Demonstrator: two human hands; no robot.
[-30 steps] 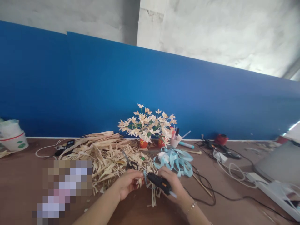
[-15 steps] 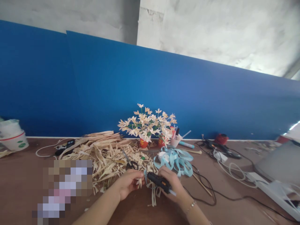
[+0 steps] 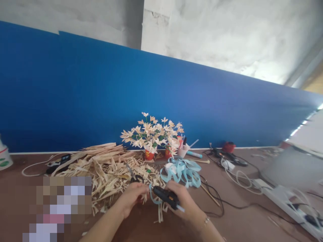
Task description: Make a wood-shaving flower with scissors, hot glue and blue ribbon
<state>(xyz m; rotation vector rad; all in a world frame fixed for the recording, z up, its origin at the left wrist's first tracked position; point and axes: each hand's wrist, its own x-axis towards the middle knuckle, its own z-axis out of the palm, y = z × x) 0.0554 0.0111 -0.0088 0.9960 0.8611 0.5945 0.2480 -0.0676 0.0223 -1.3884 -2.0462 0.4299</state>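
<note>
My right hand (image 3: 180,198) is wrapped round a black glue gun (image 3: 166,197), whose nozzle points left and whose rear shows a pale glue stick. My left hand (image 3: 132,198) is pinched on a small pale husk flower (image 3: 144,199), mostly hidden by the fingers. Between the hands a short light-blue ribbon (image 3: 152,196) curls down beside the nozzle. Just beyond my left hand lie black-handled scissors (image 3: 136,178) on a heap of dry husk strips (image 3: 108,168). Coiled blue ribbon (image 3: 183,171) rests beyond my right hand.
Husk flowers (image 3: 153,131) stand in red pots (image 3: 149,154) by the blue partition (image 3: 176,87). Near them is a white cup (image 3: 183,151) of sticks. A power strip (image 3: 285,205) and cables lie right; a white tub (image 3: 4,158) stands far left.
The view has turned slightly right, so the scene sits further left. The blue ribbon by the nozzle now shows as a longer loop. Both hands keep their hold.
</note>
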